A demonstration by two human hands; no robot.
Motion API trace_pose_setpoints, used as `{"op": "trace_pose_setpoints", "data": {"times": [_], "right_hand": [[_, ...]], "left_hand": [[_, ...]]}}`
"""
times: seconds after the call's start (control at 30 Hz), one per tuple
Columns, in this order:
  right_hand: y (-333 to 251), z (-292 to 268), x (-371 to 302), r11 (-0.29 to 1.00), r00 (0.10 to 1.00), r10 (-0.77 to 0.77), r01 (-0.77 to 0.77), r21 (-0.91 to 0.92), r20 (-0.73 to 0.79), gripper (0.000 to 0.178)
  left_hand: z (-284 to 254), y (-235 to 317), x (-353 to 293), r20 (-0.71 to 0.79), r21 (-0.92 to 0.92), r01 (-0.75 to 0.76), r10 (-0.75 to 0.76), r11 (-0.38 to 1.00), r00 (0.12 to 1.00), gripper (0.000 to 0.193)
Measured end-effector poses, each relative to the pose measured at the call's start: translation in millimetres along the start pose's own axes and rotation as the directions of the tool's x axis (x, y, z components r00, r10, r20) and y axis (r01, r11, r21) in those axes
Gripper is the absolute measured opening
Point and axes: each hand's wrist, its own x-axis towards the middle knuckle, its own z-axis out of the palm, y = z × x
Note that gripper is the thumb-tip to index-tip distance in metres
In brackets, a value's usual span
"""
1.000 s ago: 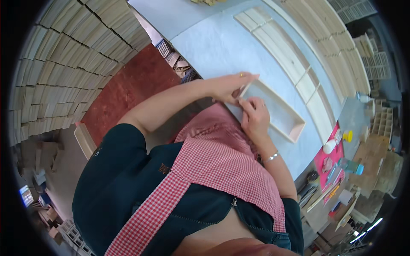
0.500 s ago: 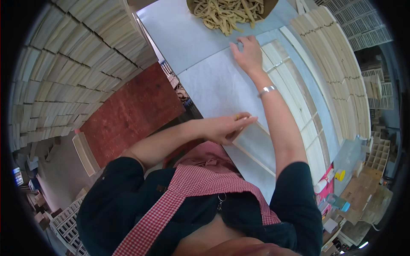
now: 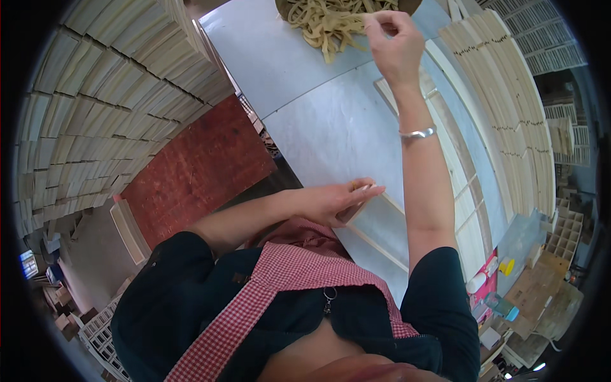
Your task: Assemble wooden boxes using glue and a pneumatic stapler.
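Observation:
My left hand (image 3: 337, 200) is closed around one end of a thin wooden frame (image 3: 380, 247), near the table's front edge. Two narrow strips of the frame run from the hand to the right and pass beneath my right forearm. At the far side, my right hand (image 3: 400, 48) pinches a tan flat band (image 3: 368, 21) at the edge of a pile of such bands (image 3: 324, 25). The pile sits in a round brown container (image 3: 280, 7). Beneath my right wrist lie pale wooden strips (image 3: 445, 127) side by side on the table; my arm partly hides them.
The grey-white tabletop (image 3: 318, 127) spans the middle. Stacked wooden slats (image 3: 496, 108) stand along its right side, tall stacks of wooden pieces (image 3: 114, 76) on the left. A red board (image 3: 197, 172) lies left of the table; a bottle (image 3: 503, 305) stands at lower right.
My right hand has moved from the table by the wooden strips up to the pile and now pinches a band. My left hand keeps its hold on the frame, almost unmoved.

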Motion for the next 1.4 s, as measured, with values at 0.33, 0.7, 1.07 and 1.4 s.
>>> {"op": "trace_pose_setpoints", "data": {"times": [0.33, 0.7, 1.07, 1.4], "right_hand": [[-47, -145, -113, 0.814, 0.798, 0.575, -0.535, -0.224, 0.181, 0.013], [-106, -165, -198, 0.818, 0.677, 0.565, -0.384, -0.429, 0.472, 0.013], [-209, -150, -251, 0.787, 0.648, 0.585, -0.306, -0.536, 0.488, 0.019], [-202, -280, -345, 0.636, 0.816, 0.567, -0.345, -0.691, 0.115, 0.015]], "left_hand": [[-4, 7, -5, -0.044, 0.028, 0.207, -0.206, 0.978, 0.978, 0.108], [12, -6, -7, -0.204, 0.313, 0.095, -0.031, 0.945, 0.978, 0.115], [6, -14, 0, -0.176, 0.532, 0.077, 0.022, 0.843, 0.984, 0.102], [0, -14, 7, -0.123, 0.520, 0.051, 0.016, 0.853, 0.992, 0.106]]}}
